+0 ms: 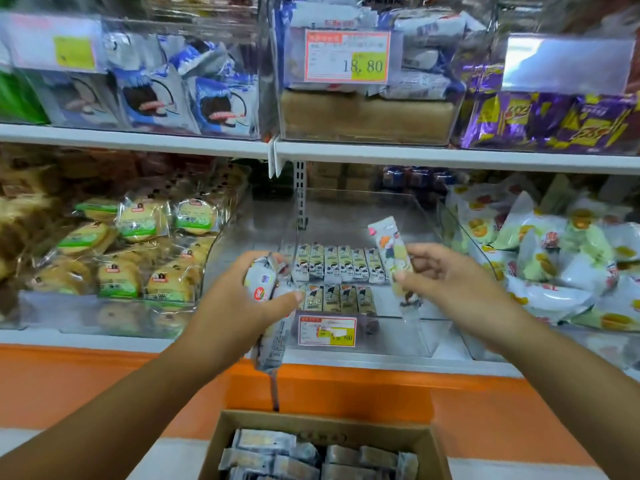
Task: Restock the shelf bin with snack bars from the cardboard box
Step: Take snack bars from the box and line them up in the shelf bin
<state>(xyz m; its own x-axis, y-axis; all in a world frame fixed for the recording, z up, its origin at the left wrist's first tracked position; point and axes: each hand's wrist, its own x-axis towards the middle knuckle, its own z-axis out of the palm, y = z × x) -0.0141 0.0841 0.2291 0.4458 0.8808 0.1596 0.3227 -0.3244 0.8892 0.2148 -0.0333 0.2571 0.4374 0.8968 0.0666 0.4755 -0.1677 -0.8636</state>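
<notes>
A clear shelf bin (pixel 420 216) on the lower shelf holds two neat rows of snack bars (pixel 341 268) lying flat. My left hand (pixel 242 306) is closed around a bundle of wrapped snack bars (pixel 262 280), whose ends hang down below my palm at the bin's front left. My right hand (pixel 446 277) pinches a single snack bar (pixel 389 249) upright over the bin's right side. Below, an open cardboard box (pixel 346 426) holds several more bars (pixel 304 457).
Neighbouring bins hold round cakes (pixel 138 251) at left and white-and-yellow packets (pixel 561 258) at right. An upper shelf (pixel 311 152) with more bins overhangs. A price tag (pixel 327 331) hangs on the bin front. An orange ledge (pixel 329 386) runs below.
</notes>
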